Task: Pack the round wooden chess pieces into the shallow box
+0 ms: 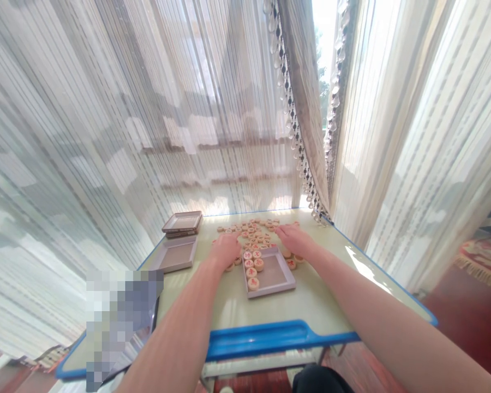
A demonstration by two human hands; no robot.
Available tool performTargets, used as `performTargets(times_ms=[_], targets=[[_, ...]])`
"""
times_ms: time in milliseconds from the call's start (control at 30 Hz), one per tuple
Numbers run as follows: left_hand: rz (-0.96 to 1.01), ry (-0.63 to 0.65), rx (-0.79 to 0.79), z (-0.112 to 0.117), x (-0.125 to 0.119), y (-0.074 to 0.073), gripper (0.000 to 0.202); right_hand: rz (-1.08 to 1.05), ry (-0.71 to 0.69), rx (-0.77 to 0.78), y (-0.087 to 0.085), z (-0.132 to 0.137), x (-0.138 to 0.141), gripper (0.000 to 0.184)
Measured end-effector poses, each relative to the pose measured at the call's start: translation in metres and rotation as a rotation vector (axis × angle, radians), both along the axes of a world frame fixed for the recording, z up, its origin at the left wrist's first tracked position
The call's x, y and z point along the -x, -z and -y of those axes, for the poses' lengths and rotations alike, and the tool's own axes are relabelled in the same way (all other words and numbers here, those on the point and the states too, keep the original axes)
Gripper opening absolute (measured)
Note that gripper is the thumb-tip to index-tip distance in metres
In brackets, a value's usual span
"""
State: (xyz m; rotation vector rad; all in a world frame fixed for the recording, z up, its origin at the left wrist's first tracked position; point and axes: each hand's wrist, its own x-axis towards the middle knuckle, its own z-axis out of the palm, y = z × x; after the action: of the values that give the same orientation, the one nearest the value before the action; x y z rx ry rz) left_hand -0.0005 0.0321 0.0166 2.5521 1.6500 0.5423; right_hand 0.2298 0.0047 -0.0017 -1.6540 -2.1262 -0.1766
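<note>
A heap of round wooden Chinese chess pieces (pixel 251 236) with carved characters lies loose on the table. My left hand (pixel 226 250) rests at the heap's left side, thumb and fingers a little apart, its fingertips partly hidden. Over at the right side, my right hand (pixel 293 239) reaches in with its fingers stretched toward pieces; I see nothing held in either hand. Between my forearms sits a shallow box tray (pixel 276 273). A column of red-marked pieces (pixel 251 272) lines its left side, and two more pieces stand beside that column's upper end.
Another shallow tray (pixel 175 255) lies at the left, with stacked trays (pixel 183 220) behind it. A blurred-out item (pixel 126 322) is at the near left. The pale table has a blue rim (pixel 262 335). Sheer curtains (pixel 229 109) hang behind, touching the far right corner.
</note>
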Motion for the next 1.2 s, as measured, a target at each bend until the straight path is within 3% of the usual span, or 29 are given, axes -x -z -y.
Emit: performTargets(times_ms=[300,467,633,800,1000,1200], targets=[[0.066,-0.053,-0.058,-0.004,0.000,0.002,0.031,-0.168,0.064,-0.043,-0.016,0.013,0.014,0.047],[0.329,-0.065,-0.070,0.004,-0.011,-0.009,0.026,-0.158,-0.095,-0.107,-0.024,0.023,0.020,0.032],[0.720,0.109,0.154,0.017,-0.022,-0.019,0.028,-0.208,-0.266,-0.110,-0.027,0.034,0.033,0.023],[0.833,0.301,0.373,0.023,-0.024,-0.017,0.036,-0.421,-0.274,-0.061,-0.022,0.033,0.039,0.015],[0.884,0.350,0.439,0.022,-0.023,-0.015,0.037,-0.633,-0.285,-0.033,-0.017,0.030,0.040,0.019],[0.983,0.374,0.594,0.025,-0.023,-0.022,0.031,-0.673,-0.332,-0.025,-0.015,0.030,0.039,0.021]])
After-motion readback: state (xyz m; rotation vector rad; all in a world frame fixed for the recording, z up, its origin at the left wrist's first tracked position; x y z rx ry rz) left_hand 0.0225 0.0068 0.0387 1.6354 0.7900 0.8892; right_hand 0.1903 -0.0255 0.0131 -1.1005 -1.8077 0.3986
